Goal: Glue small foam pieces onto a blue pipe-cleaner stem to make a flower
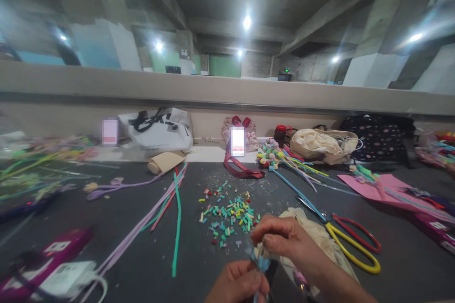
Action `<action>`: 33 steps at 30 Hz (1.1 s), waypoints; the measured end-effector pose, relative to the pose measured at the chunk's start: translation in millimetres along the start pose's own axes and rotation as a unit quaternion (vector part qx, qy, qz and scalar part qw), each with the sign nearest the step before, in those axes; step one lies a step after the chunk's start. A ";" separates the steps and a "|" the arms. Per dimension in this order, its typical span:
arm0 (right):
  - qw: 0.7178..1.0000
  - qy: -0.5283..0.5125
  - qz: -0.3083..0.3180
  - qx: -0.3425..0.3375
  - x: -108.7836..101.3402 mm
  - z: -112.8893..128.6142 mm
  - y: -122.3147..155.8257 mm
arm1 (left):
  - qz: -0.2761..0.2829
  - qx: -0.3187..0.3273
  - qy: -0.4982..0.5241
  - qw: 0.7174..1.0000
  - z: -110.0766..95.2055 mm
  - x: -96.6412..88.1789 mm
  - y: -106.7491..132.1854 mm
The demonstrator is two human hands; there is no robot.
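Low in the middle, my left hand (240, 281) is closed in a pinch around the lower part of a light blue fuzzy pipe-cleaner flower (263, 263). Just above it, my right hand (289, 241) curls its thumb and fingers onto the flower's cream-coloured top. The fingertips partly hide the flower, so its full shape does not show. Beyond my hands lies a scatter of short cut pipe-cleaner pieces (231, 213), mostly green and yellow. Scissors (341, 241) with one red and one yellow handle rest to the right. Beneath my right forearm is a cream cloth-like bundle (320, 241).
Long lilac, green and red pipe cleaners (152, 213) lie left of centre. A finished-looking flower bunch (273, 154) sits at the back beside a red-lidded jar (281, 135). A white bag (159, 132) and a dark dotted backpack (377, 139) stand against the ledge. A white charger (69, 279) is front left.
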State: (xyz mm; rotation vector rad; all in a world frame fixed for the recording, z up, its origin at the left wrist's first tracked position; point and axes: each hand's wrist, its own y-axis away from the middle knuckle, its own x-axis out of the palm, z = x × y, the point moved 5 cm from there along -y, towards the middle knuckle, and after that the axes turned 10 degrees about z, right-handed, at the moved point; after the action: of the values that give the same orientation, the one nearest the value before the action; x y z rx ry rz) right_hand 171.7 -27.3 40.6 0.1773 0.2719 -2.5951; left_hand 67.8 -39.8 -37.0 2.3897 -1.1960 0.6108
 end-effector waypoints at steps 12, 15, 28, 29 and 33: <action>1.000 -0.003 -0.003 -0.004 7.1 -2.4 -5.7 | 0.009 -0.009 0.038 0.999 10.6 -2.9 -4.6; 1.000 -0.015 -0.011 0.012 7.6 -1.3 -5.2 | 0.013 -0.011 0.057 0.998 10.1 0.3 -3.0; 0.987 -0.090 -0.041 0.129 21.0 -35.7 4.2 | -0.177 0.076 0.202 0.960 -19.1 -10.2 16.9; 0.986 -0.104 -0.027 0.129 28.3 -40.1 3.2 | -0.188 0.092 0.195 0.958 -19.7 -10.5 15.9; 0.983 -0.153 -0.015 0.100 44.7 -48.2 -3.5 | -0.224 0.131 0.106 0.960 -23.7 -11.0 15.1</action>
State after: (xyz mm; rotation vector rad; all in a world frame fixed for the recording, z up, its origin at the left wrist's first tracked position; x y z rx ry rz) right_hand 135.2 -35.2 -13.6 -0.1574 -0.0981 -2.6296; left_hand 44.8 -28.6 -21.1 2.6066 -0.4819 0.8836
